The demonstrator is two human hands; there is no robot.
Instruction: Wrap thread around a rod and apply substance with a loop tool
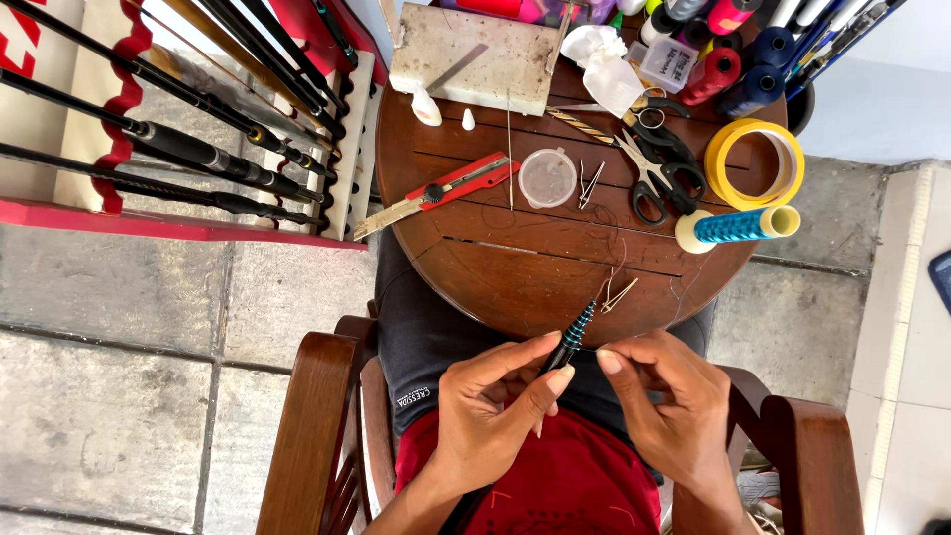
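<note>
The left hand [492, 401] holds a thin black rod [567, 349] in a closed grip, thumb and fingers pinched around the shaft just below a section wound with turquoise thread bands [584, 320]. The rod points up and away from the body, and its tip carries a small metal wire guide [614, 294] that lies over the near edge of the round wooden tabletop [515, 277]. The right hand [674, 396] sits just beside the rod on its right, thumb and forefinger pinched together; a fine thread appears to run from that grip, but it is too thin to confirm. Both hands hover above the lap, between the two wooden chair arms [317, 426]. On the tabletop, a red and silver utility knife [436, 190] lies at the left, a small clear round container [548, 177] near the centre, with metal tweezers [590, 183] just beside it. Black-handled scissors [659, 163] lie to the right of the tweezers. A spool of turquoise thread [738, 226] lies on its side near the right edge, touching a roll of yellow tape [755, 163]. A pale rectangular block [466, 50] rests at the far side. To the left of the tabletop, dark fishing rods [178, 149] lie in a red and white rack.
</note>
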